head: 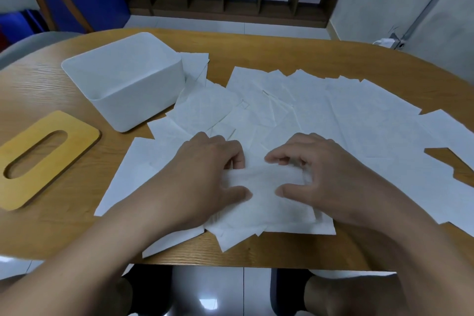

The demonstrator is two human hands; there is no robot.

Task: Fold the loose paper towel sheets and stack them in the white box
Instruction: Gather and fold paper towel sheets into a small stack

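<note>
White sheet (264, 202) is mid-fold: left hand (207, 169) and right hand (320, 169) pinch its edge with curled fingers; next, crease it, then into the white box (123, 79).

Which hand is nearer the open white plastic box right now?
Left. The left hand lies just in front and right of the open white plastic box; the right hand sits farther right, both gripping the same paper towel sheet.

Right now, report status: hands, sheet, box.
Left hand and right hand both pinching one paper towel sheet, mid-fold. White box open, looks empty. Wooden lid off; nothing blocking.
</note>
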